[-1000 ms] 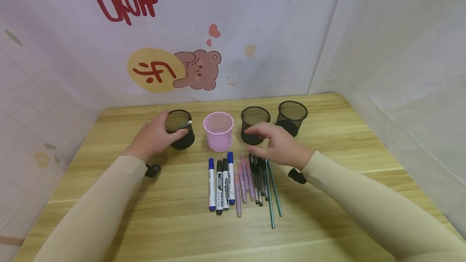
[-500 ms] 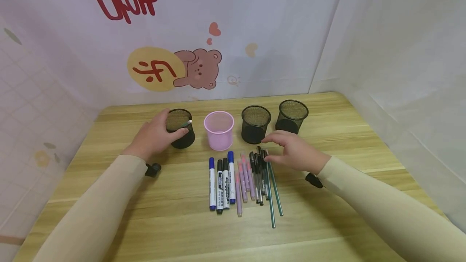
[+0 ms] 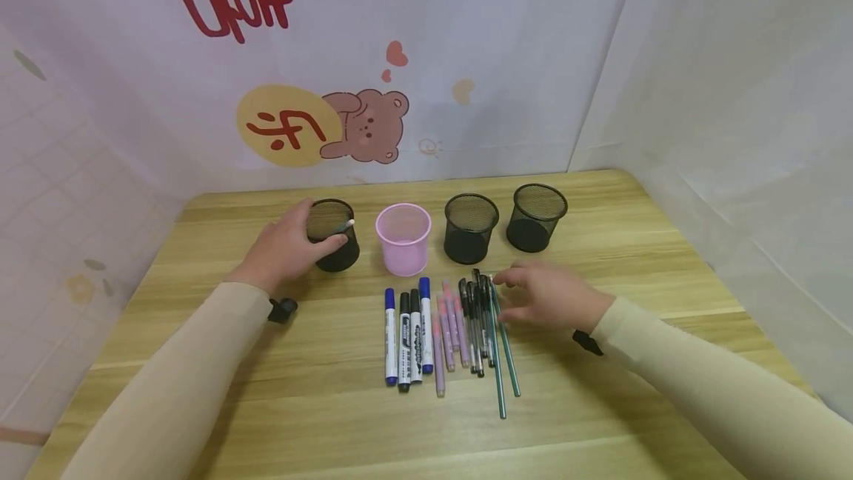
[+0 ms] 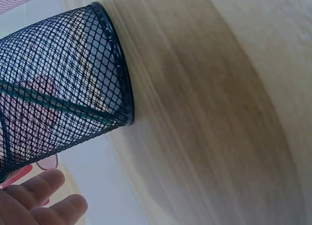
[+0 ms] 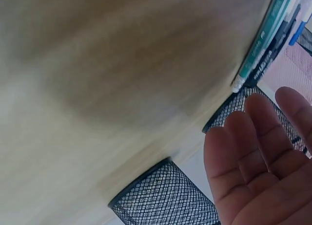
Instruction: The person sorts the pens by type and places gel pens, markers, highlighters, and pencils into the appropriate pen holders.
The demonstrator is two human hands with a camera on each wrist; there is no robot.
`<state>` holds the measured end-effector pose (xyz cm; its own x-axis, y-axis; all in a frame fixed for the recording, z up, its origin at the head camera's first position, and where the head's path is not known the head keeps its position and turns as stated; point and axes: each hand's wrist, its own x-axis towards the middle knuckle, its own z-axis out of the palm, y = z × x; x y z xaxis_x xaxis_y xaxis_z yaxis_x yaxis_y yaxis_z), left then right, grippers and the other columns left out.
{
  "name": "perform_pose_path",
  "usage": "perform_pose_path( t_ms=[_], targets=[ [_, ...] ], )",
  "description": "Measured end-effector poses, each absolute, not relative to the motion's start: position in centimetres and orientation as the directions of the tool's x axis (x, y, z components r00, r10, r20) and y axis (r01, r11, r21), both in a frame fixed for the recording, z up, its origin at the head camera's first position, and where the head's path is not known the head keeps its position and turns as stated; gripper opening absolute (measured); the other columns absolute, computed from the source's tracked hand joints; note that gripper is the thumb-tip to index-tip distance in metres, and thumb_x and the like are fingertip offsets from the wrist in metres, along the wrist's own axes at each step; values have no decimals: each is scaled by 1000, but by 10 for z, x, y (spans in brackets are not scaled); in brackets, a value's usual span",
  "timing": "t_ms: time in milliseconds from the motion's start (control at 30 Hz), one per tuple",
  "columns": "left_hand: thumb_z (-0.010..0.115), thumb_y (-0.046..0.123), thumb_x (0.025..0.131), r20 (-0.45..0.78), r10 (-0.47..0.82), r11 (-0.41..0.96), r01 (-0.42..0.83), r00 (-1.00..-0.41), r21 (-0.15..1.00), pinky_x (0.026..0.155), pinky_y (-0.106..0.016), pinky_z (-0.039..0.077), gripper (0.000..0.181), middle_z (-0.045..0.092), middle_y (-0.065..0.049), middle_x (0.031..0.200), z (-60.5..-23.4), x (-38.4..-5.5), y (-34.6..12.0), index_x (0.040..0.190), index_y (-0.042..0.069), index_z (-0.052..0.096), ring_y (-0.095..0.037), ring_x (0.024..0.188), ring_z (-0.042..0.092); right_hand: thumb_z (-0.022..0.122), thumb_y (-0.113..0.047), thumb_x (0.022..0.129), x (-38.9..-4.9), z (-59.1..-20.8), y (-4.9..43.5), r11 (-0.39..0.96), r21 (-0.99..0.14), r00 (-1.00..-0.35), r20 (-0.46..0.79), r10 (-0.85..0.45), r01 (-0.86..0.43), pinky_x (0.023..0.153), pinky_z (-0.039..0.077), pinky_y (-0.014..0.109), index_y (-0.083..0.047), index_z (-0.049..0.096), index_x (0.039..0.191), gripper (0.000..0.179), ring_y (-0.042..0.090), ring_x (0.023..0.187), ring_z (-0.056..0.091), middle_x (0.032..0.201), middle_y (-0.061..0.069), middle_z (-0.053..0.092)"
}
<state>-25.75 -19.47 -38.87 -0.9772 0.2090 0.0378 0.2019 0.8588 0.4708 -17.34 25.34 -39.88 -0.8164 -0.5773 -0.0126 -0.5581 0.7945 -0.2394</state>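
Note:
My left hand [image 3: 283,250] grips the leftmost black mesh pen cup [image 3: 341,256], its thumb across the front. A green pencil [image 4: 73,107] leans inside that cup, its pale end showing near the rim. My right hand [image 3: 553,296], fingers loosely bent and holding nothing, hovers by the upper ends of two green pencils [image 3: 502,395]; whether a fingertip touches one I cannot tell. In the right wrist view the pencils [image 5: 263,37] lie just beyond the fingers. Left of them lie several black pens [image 3: 474,332], pink pens [image 3: 448,343] and white markers [image 3: 403,347] with blue or black caps.
A pink mesh cup [image 3: 403,254] stands right of the held one. Two more black mesh cups follow, one behind the pens [image 3: 468,243] and one at the far right [image 3: 529,232]. A printed cloth [image 3: 506,58] hangs behind the wooden table [image 3: 320,421].
My right hand has moved right and toward me, from in front of the third cup to beside the green pencils. The left hand has kept its hold on the pen cup.

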Motion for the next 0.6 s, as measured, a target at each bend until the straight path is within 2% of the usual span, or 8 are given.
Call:
perform_pose_path(
  t_ms=[133, 300, 500, 600],
  targets=[
    [58, 82, 90, 38, 207, 858, 201, -978, 473, 116, -68, 37, 99, 54, -11, 150, -388, -257, -194, 158, 13, 37, -37, 138, 54, 85, -51, 84, -170, -402, 253, 794, -244, -814, -27, -580, -557, 93, 59, 46, -9, 72, 130, 64, 20, 101, 68, 114, 5, 72],
    [63, 70, 94, 43, 206, 857, 202, -977, 474, 120, -70, 30, 92, 52, -13, 153, -390, -259, -194, 158, 11, 36, -38, 142, 50, 85, -53, 84, -169, -406, 253, 801, -230, -817, -41, -576, -553, 95, 58, 46, -8, 72, 127, 64, 20, 101, 68, 114, 6, 73],
    [62, 71, 94, 33, 204, 861, 196, -978, 470, 122, -72, 25, 97, 48, -16, 159, -392, -258, -194, 161, 8, 32, -40, 146, 47, 85, -55, 83, -166, -407, 252, 808, -217, -820, -53, -570, -548, 90, 58, 42, -11, 74, 124, 61, 15, 95, 64, 110, 2, 72],
    [62, 72, 93, 31, 202, 861, 192, -979, 470, 121, -72, 28, 97, 49, -15, 158, -391, -258, -194, 161, 9, 33, -40, 145, 48, 84, -56, 83, -166, -409, 251, 815, -207, -824, -62, -563, -541, 88, 57, 40, -12, 74, 123, 61, 12, 92, 61, 108, 1, 71]
  ],
)
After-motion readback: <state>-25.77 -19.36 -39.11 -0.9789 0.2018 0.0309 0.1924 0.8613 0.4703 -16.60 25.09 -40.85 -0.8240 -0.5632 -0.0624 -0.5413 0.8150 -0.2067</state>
